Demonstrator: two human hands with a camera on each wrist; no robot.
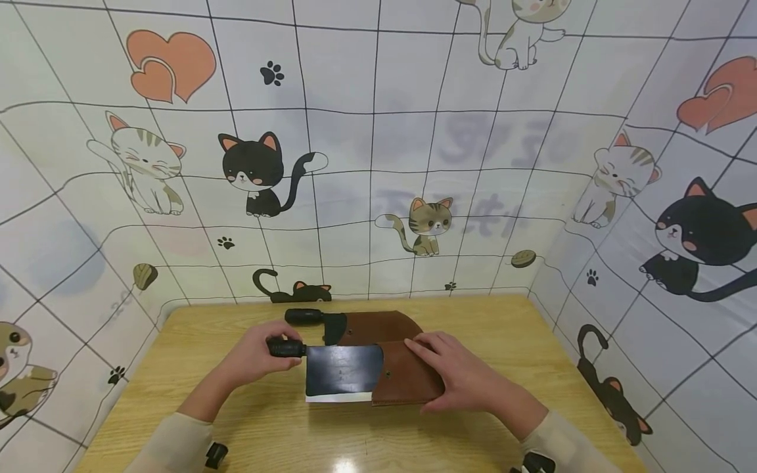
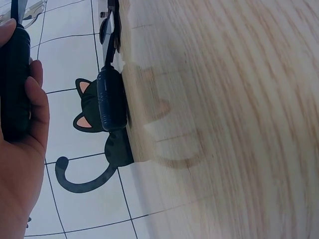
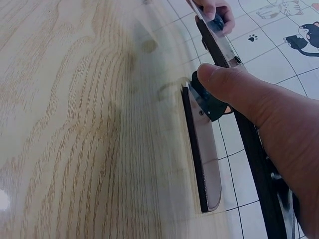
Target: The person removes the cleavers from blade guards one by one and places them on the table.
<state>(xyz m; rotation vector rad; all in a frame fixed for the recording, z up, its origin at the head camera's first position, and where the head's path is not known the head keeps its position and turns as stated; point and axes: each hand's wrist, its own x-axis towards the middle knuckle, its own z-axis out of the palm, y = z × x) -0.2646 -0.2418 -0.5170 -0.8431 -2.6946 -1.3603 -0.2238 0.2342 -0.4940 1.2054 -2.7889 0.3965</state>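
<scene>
Above the near half of the wooden table (image 1: 284, 430), a cleaver (image 1: 343, 369) is held off the surface, its flat blade partly inside a brown sheath (image 1: 409, 382). The left hand (image 1: 260, 351) grips the black handle (image 1: 282, 347), with fingers and thumb curled around it. The right hand (image 1: 467, 374) holds the sheath at its right end, fingers and thumb spread across the cover. The sheath mouth faces left. The blade section next to the handle is exposed, dark on the face with a bright strip along the lower edge; the remainder is enclosed, and the depth of insertion cannot be determined. A small stud (image 1: 388, 374) is set near the mouth.

Behind this assembly, a second knife lies on the table near the wall. Its black grip (image 1: 304, 316) points left; a short dark portion of blade (image 1: 334, 328) shows beside it, and the rest is contained in a second brown cover (image 1: 381, 326). In the head view, the raised sheath overlaps this cover. A cat-printed, grid-lined sheet (image 1: 343, 144) covers the wall.
</scene>
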